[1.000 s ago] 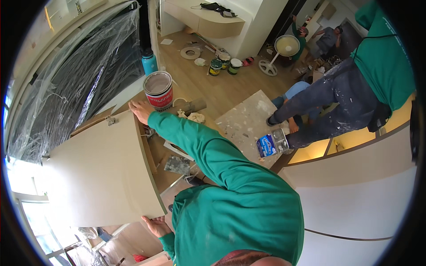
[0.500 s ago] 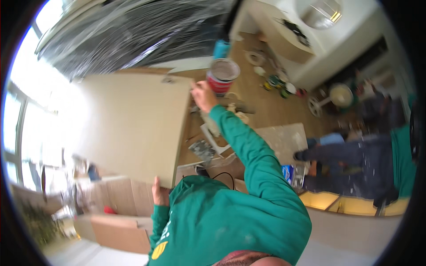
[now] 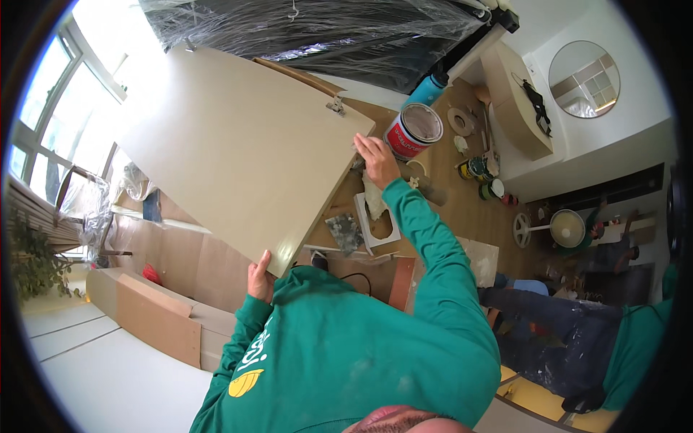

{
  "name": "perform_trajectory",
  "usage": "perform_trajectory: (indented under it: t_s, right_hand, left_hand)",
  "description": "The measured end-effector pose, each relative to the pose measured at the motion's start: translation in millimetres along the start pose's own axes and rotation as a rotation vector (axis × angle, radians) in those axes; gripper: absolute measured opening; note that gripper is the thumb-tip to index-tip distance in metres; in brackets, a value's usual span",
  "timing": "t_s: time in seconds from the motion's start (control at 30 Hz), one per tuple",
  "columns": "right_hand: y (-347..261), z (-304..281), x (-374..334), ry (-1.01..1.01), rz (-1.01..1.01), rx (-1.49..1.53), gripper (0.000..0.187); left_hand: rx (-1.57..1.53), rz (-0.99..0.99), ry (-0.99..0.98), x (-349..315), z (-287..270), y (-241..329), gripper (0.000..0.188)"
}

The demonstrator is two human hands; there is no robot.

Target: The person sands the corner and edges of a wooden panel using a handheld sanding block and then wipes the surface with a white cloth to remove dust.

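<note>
The left hand (image 3: 260, 278) gripped the board's (image 3: 238, 144) near corner. The right hand (image 3: 375, 157) gripped its far corner by the can (image 3: 411, 130), likely to keep it level.

The left hand (image 3: 260, 278) is near the body, fingers curled in a grip. The right arm reaches far out, nearly straight, and the right hand (image 3: 375, 159) grips too.

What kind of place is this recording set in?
Likely a home room under renovation: a beige door panel held loose, a paint can and smaller tins on the wooden floor, and furniture wrapped in plastic sheeting.
</note>
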State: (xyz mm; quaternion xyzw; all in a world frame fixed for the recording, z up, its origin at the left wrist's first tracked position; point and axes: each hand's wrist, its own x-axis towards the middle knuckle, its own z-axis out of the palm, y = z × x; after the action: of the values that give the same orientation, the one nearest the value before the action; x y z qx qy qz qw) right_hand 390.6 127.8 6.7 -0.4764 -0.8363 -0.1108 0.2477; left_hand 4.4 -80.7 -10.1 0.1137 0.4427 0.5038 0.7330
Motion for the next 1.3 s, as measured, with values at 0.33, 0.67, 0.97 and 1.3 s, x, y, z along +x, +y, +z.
perform_trajectory:
  t_s: [0.33,0.67,0.97,1.3]
  right_hand:
    - [-4.8,4.3,4.6,-0.092,0.199,0.134,0.063]
    - [-63.0,-11.2,-10.7,-0.14,0.205,0.164,0.062]
    - [-240.7,-40.9,-62.7,-0.313,-0.145,0.397,0.053]
    - [-244.2,-44.0,-59.2,-0.279,0.003,0.326,0.055]
  left_hand:
    - [-0.006,0.049,0.015,0.9,0.1,-1.6,0.039]
    - [0.044,0.008,-0.022,10.0,-8.2,-14.3,0.048]
    - [0.071,0.01,-0.014,6.0,-3.3,-9.4,0.051]
    - [0.15,-0.035,-0.006,12.1,-1.9,-7.5,0.048]
